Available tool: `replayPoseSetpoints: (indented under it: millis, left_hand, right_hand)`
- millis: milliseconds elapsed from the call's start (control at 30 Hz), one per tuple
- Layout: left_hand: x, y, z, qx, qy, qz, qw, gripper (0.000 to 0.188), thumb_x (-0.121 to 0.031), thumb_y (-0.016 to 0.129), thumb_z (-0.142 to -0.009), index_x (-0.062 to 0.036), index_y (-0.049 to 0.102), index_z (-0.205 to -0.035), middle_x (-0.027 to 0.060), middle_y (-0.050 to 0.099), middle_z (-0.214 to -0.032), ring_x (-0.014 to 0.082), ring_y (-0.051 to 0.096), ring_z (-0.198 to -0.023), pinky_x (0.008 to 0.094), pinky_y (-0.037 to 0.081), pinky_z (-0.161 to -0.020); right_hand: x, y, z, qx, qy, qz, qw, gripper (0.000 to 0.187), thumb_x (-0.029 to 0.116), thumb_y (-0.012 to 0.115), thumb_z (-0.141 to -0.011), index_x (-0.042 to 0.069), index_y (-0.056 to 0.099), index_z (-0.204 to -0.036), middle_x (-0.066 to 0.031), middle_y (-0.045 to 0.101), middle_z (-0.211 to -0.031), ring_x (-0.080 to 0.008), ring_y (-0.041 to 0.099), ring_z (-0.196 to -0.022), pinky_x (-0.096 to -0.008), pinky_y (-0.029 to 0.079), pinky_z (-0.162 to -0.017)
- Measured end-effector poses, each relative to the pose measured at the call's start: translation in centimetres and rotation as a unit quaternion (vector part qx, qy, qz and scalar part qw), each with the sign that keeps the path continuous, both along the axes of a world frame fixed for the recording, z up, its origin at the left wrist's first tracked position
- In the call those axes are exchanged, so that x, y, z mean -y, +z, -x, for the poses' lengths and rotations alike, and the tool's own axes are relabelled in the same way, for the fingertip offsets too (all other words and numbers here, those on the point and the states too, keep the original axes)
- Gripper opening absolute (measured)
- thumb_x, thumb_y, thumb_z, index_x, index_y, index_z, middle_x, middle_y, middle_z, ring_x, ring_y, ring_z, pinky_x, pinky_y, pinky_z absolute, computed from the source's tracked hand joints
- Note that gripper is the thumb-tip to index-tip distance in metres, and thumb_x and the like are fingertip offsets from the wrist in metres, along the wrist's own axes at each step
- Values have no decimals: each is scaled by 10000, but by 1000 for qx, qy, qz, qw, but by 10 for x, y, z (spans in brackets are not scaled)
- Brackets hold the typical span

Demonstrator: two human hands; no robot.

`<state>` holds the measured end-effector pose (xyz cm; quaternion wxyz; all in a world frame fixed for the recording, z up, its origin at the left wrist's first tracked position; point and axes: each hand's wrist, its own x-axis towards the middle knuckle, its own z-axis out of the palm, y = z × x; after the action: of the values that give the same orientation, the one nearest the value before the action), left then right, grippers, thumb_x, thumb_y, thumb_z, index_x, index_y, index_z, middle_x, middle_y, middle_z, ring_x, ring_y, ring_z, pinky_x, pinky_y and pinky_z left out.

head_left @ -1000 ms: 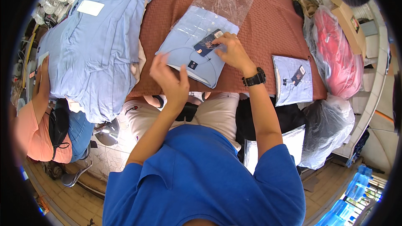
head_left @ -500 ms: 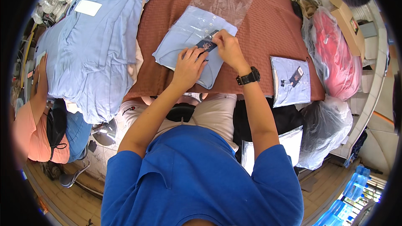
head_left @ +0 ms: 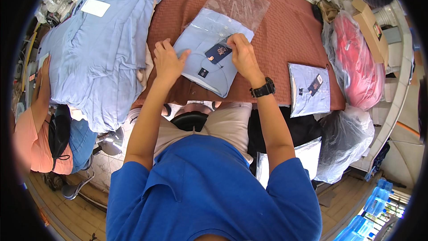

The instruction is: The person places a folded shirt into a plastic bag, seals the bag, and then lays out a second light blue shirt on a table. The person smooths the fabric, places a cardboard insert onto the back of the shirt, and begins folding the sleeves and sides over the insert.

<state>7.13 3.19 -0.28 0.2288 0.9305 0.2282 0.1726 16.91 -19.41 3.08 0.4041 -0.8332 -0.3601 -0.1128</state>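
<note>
A folded light-blue shirt [head_left: 191, 58] lies partly inside a clear plastic bag [head_left: 243, 3], whose loose end spreads toward the far side. On the shirt rests a dark navy hang tag [head_left: 217, 53] on a thin string; a small dark neck label [head_left: 203, 72] shows closer to me. My right hand [head_left: 243, 54] is closed, its thumb and fingers pinched at the tag's right upper end. My left hand [head_left: 168, 61] is open at the shirt's left edge, fingers spread, thumb touching or just over the fabric.
A brown cloth [head_left: 276, 31] covers the table. Piled light-blue shirts [head_left: 98, 53] fill the left, where another person's hand [head_left: 43, 69] rests. A bagged folded shirt [head_left: 310, 89] lies at the right edge. Beyond are a plastic-wrapped red bundle [head_left: 352, 58] and a cardboard box [head_left: 371, 31].
My left hand has moved left off the tag to the shirt's edge, and its fingers have opened. The neck label is now uncovered. My right hand has stayed at the tag.
</note>
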Motion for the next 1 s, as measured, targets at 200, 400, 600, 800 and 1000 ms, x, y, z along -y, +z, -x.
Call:
replayPoseSetpoints:
  millis: [200,400,600,800,1000]
  left_hand:
    - [-27,19,-16,-164,-79,211,960,780,-383,851,-761,98,524,-1281,238,624,-1235,341,626,-1126,390,496,-951]
    - [-50,33,-4,-219,-195,464,836,566,-246,849,-765,25,633,-1212,117,702,-1104,206,663,-1013,360,517,-887]
    - [-28,12,25,-32,-24,596,802,502,-187,836,-774,13,633,-1188,103,691,-1081,193,637,-988,374,511,-891]
    - [19,-25,47,105,-48,509,853,640,-125,785,-832,82,441,-1331,169,592,-1257,214,594,-1124,357,488,-955]
    - [52,3,47,164,30,704,690,690,-92,732,-885,-23,326,-1439,165,509,-1375,237,561,-1206,385,494,-980]
  right_hand:
    - [-1,-4,-13,27,-14,43,999,249,-90,520,-854,7,733,-940,-132,656,-971,-339,587,-958,-422,499,-834]
    - [2,5,-34,-128,28,2,991,281,-52,477,-860,8,750,-884,-138,689,-957,-311,636,-903,-372,502,-844]
    - [10,5,-44,-202,109,-6,973,336,-104,450,-849,11,758,-922,-116,704,-1073,-250,650,-1042,-324,485,-953]
    - [9,3,-46,-232,127,9,964,486,-164,363,-770,10,758,-991,-121,701,-1125,-227,637,-1063,-324,481,-970]
    - [7,1,-40,-242,100,-1,965,508,-170,352,-758,-3,744,-1036,-122,699,-1124,-227,635,-1070,-323,483,-970]
